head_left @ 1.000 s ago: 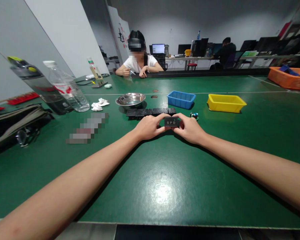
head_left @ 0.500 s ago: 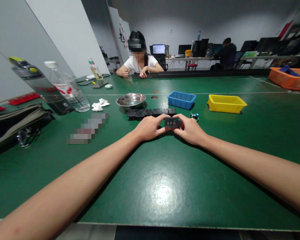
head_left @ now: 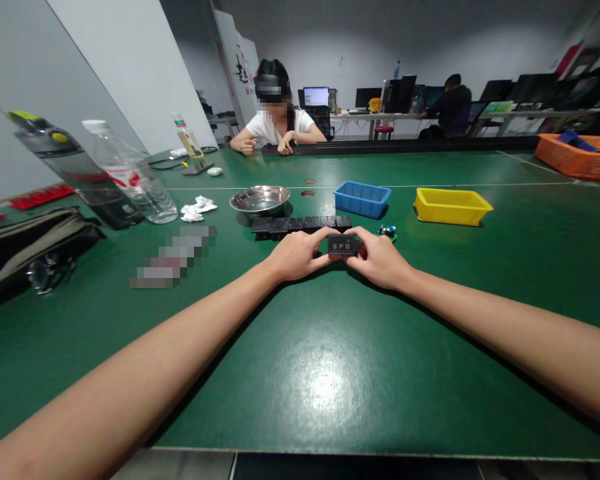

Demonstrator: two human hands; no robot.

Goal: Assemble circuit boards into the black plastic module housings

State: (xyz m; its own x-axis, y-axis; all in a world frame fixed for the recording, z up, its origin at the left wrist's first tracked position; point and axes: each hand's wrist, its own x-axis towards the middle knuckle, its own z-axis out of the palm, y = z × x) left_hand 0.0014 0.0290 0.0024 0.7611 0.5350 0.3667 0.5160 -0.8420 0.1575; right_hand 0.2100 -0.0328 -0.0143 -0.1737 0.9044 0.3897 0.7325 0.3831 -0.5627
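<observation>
A small black box marked "SPD" [head_left: 341, 246] is held between my two hands, its lettered side facing me. My left hand [head_left: 298, 255] pinches its left end with thumb and fingers. On the right end, my right hand [head_left: 380, 258] grips it in the same way. Just behind my left hand, a row of black box-shaped pieces [head_left: 280, 227] lies on the green table [head_left: 300, 373]. A small part with blue, white and black bits [head_left: 387, 232] rests beyond my right hand.
Behind the row stand a steel bowl [head_left: 260, 200], a blue bin [head_left: 362, 200] and a yellow bin [head_left: 453, 208]. Bottles [head_left: 130, 177], crumpled tissue [head_left: 199, 209] and a dark bag [head_left: 35, 247] are at left. A person [head_left: 280, 127] sits across the table; an orange basket [head_left: 577, 160] is far right.
The view has shifted very slightly. Both hands keep the same hold on the black box, with no other visible movement of it.
</observation>
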